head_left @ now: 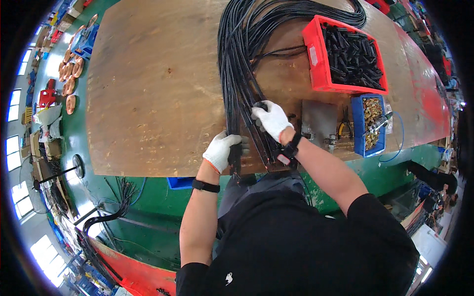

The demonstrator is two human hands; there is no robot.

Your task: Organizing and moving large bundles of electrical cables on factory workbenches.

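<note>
A thick bundle of black cables [230,74] runs down the brown table from the far edge, splitting into groups whose ends lie at the near edge. My left hand [220,149], in a white glove with dark fingertips, is closed round the left group near its ends. Farther up and to the right, my right hand [271,120], gloved the same way, has its fingers curled over the right group. The right fingertips are partly hidden among the cables. Some cable ends hang just over the near edge, by my lap.
A red bin [307,35] of short black tubes stands right of the cables. Nearer sits a blue bin [359,129] of brass-coloured parts, a metal hand tool [379,123] with a blue hose resting on it. Pliers [345,123] and a grey metal plate [318,117] lie beside it.
</note>
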